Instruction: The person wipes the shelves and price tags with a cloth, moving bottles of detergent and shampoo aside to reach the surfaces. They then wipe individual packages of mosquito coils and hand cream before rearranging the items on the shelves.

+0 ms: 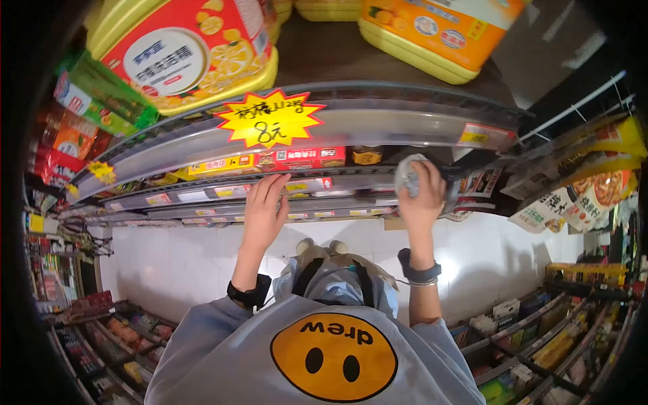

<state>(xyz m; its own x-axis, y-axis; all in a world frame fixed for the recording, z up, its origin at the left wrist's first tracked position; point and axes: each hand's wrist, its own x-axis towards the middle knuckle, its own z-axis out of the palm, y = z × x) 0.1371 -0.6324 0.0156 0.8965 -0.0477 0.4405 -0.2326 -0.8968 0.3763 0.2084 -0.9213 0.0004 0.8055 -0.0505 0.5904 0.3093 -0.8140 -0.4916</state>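
My right hand is closed around a crumpled whitish-grey cloth in front of a shelf below the top one. Just left of the cloth stands a dark jar with a yellow label. My left hand holds nothing; its fingers are stretched out over the front edge of a lower shelf, and I cannot tell whether they touch it. Behind its fingertips lie a red box and a yellow box. Above them, a yellow star-shaped price sign hangs on the top shelf's edge.
Large yellow jugs with a red label and an orange label stand on the top shelf. Hanging food packets are at the right, beside a white wire rack. Stocked shelves lie behind me across the white tiled floor.
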